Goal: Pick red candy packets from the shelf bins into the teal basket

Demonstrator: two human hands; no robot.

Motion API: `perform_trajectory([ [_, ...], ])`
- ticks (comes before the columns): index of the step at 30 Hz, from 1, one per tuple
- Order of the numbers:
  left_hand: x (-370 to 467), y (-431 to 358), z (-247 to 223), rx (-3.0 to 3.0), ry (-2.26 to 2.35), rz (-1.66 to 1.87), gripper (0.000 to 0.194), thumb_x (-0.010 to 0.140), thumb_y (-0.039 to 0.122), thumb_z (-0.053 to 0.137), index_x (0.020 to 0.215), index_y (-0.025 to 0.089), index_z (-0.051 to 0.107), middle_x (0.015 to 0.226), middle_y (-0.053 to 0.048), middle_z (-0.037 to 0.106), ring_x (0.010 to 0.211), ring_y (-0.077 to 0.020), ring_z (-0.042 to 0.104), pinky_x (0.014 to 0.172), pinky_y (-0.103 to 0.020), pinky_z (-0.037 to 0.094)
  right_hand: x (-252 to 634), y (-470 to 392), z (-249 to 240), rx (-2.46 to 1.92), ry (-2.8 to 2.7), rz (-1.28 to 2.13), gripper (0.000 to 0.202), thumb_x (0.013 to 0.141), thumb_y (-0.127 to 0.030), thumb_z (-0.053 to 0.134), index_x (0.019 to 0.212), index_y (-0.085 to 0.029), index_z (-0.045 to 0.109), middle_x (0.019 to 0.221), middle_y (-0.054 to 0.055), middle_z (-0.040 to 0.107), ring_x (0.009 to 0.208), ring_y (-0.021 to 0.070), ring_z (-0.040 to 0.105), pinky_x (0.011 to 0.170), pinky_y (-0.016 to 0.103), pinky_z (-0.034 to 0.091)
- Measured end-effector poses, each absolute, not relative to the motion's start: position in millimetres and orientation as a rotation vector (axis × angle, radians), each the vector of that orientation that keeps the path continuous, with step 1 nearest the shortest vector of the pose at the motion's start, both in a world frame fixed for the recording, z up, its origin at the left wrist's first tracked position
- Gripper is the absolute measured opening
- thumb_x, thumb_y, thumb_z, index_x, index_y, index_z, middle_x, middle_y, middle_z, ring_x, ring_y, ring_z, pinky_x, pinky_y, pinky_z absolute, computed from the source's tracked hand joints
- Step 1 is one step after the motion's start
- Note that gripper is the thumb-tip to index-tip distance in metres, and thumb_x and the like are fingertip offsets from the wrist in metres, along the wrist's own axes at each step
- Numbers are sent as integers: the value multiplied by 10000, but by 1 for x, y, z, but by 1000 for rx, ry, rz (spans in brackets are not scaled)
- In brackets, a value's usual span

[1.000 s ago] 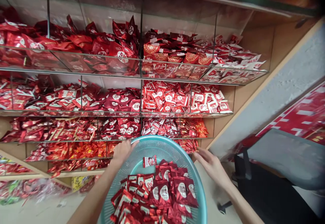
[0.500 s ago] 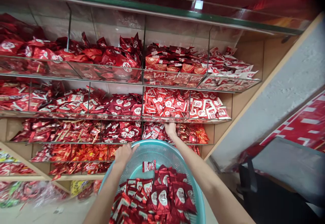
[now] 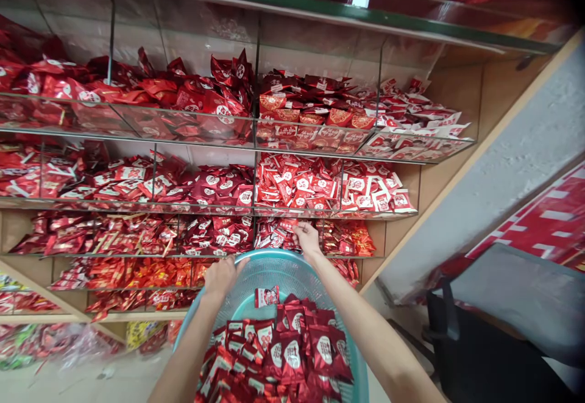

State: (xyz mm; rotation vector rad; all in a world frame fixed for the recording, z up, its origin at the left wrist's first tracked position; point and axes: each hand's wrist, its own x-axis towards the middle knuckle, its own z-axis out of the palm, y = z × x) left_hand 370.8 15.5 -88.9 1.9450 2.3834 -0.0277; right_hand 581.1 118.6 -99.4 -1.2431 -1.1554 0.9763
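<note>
A teal plastic basket (image 3: 269, 261) in the lower middle holds many dark red and bright red packets (image 3: 292, 354). One small red and white packet (image 3: 267, 296) lies apart near its far side. My left hand (image 3: 222, 276) is closed on the basket's upper left rim. Beyond the rim, my right hand (image 3: 306, 238) is at the third shelf row, its fingers pinched at a small red packet (image 3: 287, 225) over the compartment of small red and white packets (image 3: 274, 236).
Glass-fronted shelves (image 3: 205, 208) hold rows of red packets in divided compartments. A wooden side panel (image 3: 457, 186) slopes along the right, beside a grey wall. A black chair (image 3: 484, 342) stands at the lower right. Plastic bags (image 3: 59, 345) lie at the lower left.
My right hand has come up slightly out of the compartment, with its fingers now showing and a small red packet at the fingertips. My left hand stays on the rim.
</note>
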Motion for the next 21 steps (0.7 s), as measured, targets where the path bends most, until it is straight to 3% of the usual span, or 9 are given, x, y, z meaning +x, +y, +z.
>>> perform_trajectory([
  [4,370,16,-92,1988,2414,16,598,882,549,231,1063,106,590,866,-189,669,874,-325,631,718,-387,452,591,81,-105,-1131,-1167,1086,290,673,-431,609,790,-184,515,585,-30,567,465,110,536,447,225,431],
  [9,370,16,-95,1968,2400,-8,632,880,555,212,1068,87,592,880,-203,656,884,-317,623,728,-367,439,601,52,-108,-1022,-1253,1135,260,725,-420,613,836,-192,553,737,23,645,732,168,628,729,310,501],
  [15,369,16,-100,1986,2420,34,684,868,594,182,1070,84,591,872,-202,647,874,-316,609,708,-351,419,604,30,-107,-915,-1730,898,119,822,-282,515,845,-204,602,1008,63,587,943,173,570,840,320,453],
  [21,368,15,-104,2017,2402,48,705,864,608,175,1062,82,601,870,-197,639,843,-304,604,704,-352,408,606,20,-105,-846,-2035,744,158,830,-151,452,836,-213,598,1220,55,486,1100,174,487,924,330,376],
])
